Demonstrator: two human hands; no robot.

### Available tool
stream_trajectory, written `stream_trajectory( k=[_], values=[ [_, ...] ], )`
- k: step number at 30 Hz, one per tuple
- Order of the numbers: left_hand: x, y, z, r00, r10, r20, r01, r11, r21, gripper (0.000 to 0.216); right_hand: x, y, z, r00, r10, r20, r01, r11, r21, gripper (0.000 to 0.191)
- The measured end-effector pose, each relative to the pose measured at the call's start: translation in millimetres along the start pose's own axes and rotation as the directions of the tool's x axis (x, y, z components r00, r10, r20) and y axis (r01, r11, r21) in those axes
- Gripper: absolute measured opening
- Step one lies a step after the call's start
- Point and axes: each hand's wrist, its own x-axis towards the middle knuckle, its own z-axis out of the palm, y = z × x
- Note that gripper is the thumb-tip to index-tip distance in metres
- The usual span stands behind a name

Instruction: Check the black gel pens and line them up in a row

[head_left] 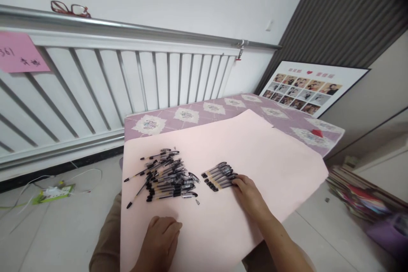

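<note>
A loose heap of black-capped clear gel pens (170, 176) lies at the left of a pale pink sheet (255, 153) on the table. To its right, several similar pens (219, 175) lie side by side in a neat slanted row. My right hand (248, 195) pinches the cap end of the nearest pen in that row, its fingertips partly hiding the cap. Closer to me, my left hand (162, 236) rests on the sheet below the heap. Its fingers are curled in, and nothing shows in them. A small clear tip piece (197, 202) lies beside the heap.
A purple patterned cloth (212, 110) covers the table, which stands by a white radiator (159, 78). A photo board (306, 87) leans at the back right, near a small red object (317, 133). On the floor at left is a power strip (53, 193) with cables.
</note>
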Motion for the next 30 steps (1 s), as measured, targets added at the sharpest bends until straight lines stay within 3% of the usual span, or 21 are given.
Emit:
stream_trajectory(
  k=[9,13,18,21,30],
  values=[
    [0.9,1.4,-0.1,0.999,-0.052,0.015,0.052,0.997,-0.048,0.027,6.7,-6.9,6.2,0.999,0.006,-0.04,-0.006,1.0,0.008,0.02],
    [2.7,2.6,-0.2,0.996,-0.084,0.014,0.085,0.994,-0.07,0.027,5.9,-37.8,7.7,0.997,-0.024,-0.075,0.027,0.999,0.037,0.019],
    [8.1,6.0,-4.1,0.98,-0.197,0.024,0.199,0.978,-0.064,0.024,5.2,-97.1,22.2,0.988,-0.131,0.079,0.118,0.982,0.144,0.019],
    [10.0,7.1,-5.9,0.973,-0.23,0.036,0.232,0.971,-0.053,0.023,6.2,-120.8,36.7,0.976,-0.202,0.077,0.185,0.964,0.189,0.018],
    [9.3,4.2,-5.0,0.966,-0.258,0.025,0.259,0.964,-0.066,0.028,0.5,-140.8,56.5,0.979,-0.187,0.076,0.178,0.977,0.118,0.023]
  ],
)
